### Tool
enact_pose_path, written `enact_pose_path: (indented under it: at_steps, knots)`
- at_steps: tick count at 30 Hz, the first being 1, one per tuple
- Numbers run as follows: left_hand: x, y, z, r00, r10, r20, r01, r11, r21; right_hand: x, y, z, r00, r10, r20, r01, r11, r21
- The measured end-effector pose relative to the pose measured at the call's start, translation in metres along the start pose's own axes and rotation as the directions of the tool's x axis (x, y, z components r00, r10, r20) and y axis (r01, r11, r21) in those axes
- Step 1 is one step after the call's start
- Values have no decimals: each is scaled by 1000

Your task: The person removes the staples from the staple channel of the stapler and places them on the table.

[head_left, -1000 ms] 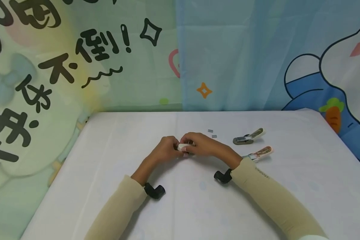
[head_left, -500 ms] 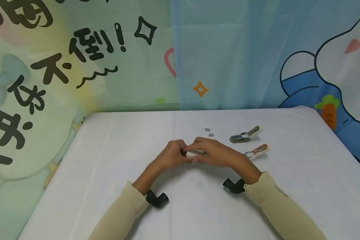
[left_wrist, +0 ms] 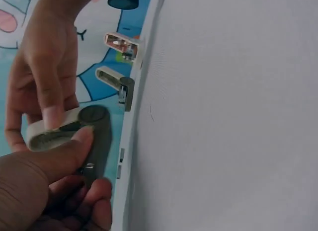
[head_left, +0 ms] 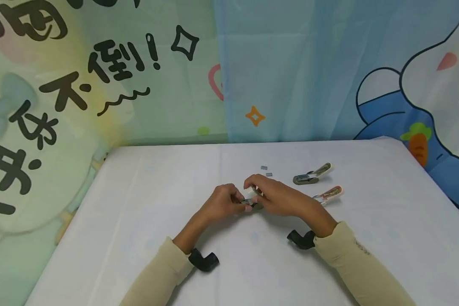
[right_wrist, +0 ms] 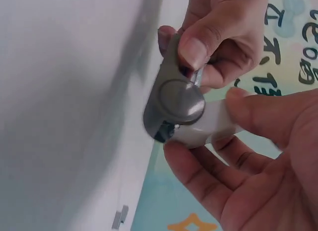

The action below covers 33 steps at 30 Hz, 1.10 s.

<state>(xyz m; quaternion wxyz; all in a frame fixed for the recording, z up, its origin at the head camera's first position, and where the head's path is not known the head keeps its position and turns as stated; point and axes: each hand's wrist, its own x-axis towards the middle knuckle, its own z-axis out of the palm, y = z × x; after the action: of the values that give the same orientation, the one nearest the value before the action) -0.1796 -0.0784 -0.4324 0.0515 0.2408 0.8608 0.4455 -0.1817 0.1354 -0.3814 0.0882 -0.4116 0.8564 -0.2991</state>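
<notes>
Both hands hold one small stapler [right_wrist: 181, 103] above the white table. It has a grey body with a round hinge and a white handle [right_wrist: 216, 122], swung out at an angle from the body. In the head view my left hand [head_left: 222, 205] is on the left, its thumb and fingers pinching the grey body's end. My right hand [head_left: 277, 196] comes from the right and grips the white handle between thumb and fingers. A strip of metal [head_left: 247, 201] shows at the stapler's opened middle. Fingers cover much of the rest.
Behind the right hand lie a grey-and-white stapler [head_left: 307, 178] and an orange-and-white stapler [head_left: 329, 194], both with handles spread. Two tiny grey strips, perhaps staples [head_left: 264, 168], lie beyond the hands. A printed curtain [head_left: 290, 76] hangs along the table's far edge.
Both hands have shifted right and nearer the body. The right hand has lifted the white handle away from the grey body, exposing metal inside. The things lying on the table stay put.
</notes>
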Motion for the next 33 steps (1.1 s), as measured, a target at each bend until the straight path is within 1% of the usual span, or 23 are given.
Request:
enact_pose_path:
  at_steps: [2, 5, 8, 11, 13, 16, 21, 24, 27, 29, 33]
  knots:
    - [-1, 1, 0, 1000, -15, -22, 15, 1000, -11, -2, 2, -3, 999, -14, -30, 15, 1000, 24]
    - [0, 4, -2, 998, -29, -62, 29, 1000, -4, -4, 7, -10, 997, -2, -75, 7, 998, 64]
    - [0, 2, -3, 996, -31, -86, 31, 1000, 4, -7, 15, -17, 993, 55, -103, -47, 996, 73]
    - [1, 0, -4, 995, -44, -91, 44, 999, 2, -11, 23, -23, 990, 106, -97, -103, 994, 41]
    - [2, 0, -5, 995, -55, -88, 55, 998, -7, -13, 26, -26, 990, 113, -85, -112, 994, 14]
    - [3, -2, -6, 996, -51, -79, 49, 999, -20, -14, 27, -27, 993, 93, -76, -92, 996, 11]
    - [3, -2, -8, 997, -54, -61, 50, 997, -64, -13, 26, -28, 992, 50, -118, -51, 999, -10]
    - [4, -2, -9, 998, -68, -15, 67, 995, -77, -13, 25, -27, 990, 47, -136, -49, 999, -18]
    - [4, -3, -12, 996, -85, 41, 87, 994, -60, -13, 26, -26, 990, 49, -129, -51, 999, -10]
    - [5, -2, -14, 995, -83, 62, 86, 995, -47, -13, 26, -25, 991, 59, -122, -61, 998, -12]
    - [4, -4, -16, 998, -60, 28, 61, 997, -40, -11, 26, -24, 994, 64, -89, -68, 997, -39]
